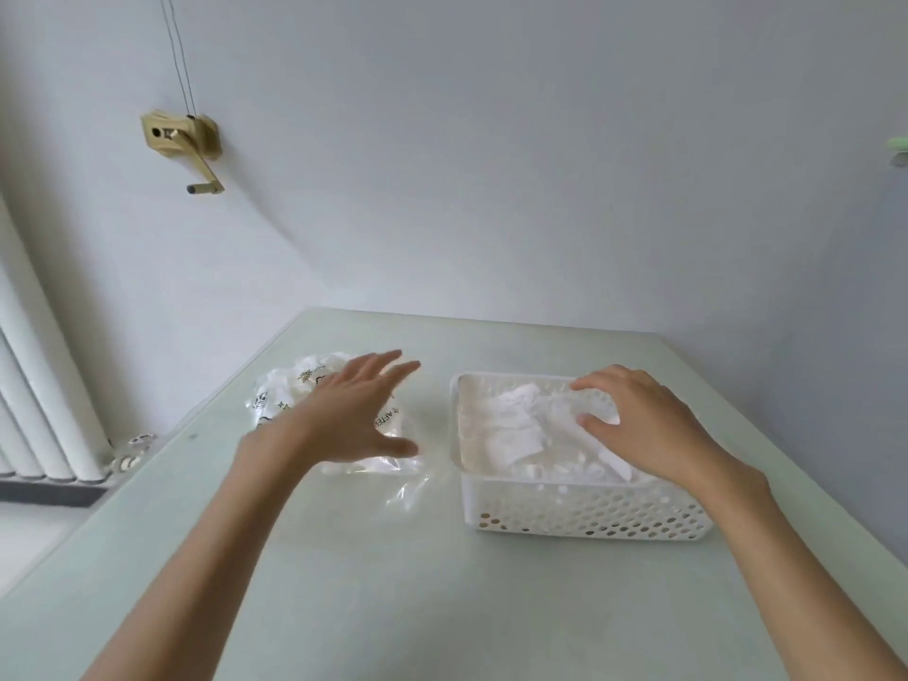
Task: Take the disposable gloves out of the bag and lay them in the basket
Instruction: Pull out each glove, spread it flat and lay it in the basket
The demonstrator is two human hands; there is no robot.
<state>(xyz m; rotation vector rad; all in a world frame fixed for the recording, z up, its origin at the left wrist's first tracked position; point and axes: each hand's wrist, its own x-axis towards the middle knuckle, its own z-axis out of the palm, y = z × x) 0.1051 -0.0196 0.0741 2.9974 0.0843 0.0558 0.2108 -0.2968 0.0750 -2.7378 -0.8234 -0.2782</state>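
Observation:
A clear plastic bag (290, 400) with black print lies on the table at centre left, still bulging with white contents. My left hand (354, 410) hovers over it, fingers spread, holding nothing. To the right stands a white perforated basket (580, 508) with thin translucent disposable gloves (521, 425) lying crumpled inside. My right hand (638, 420) is over the basket's right half, fingers curled down onto the gloves; a firm grip does not show.
The pale green table (393, 582) meets a grey wall at its far edge. A white radiator (39, 410) stands at the left, beyond the table's left edge. A brass crank fitting (182, 140) is mounted on the wall.

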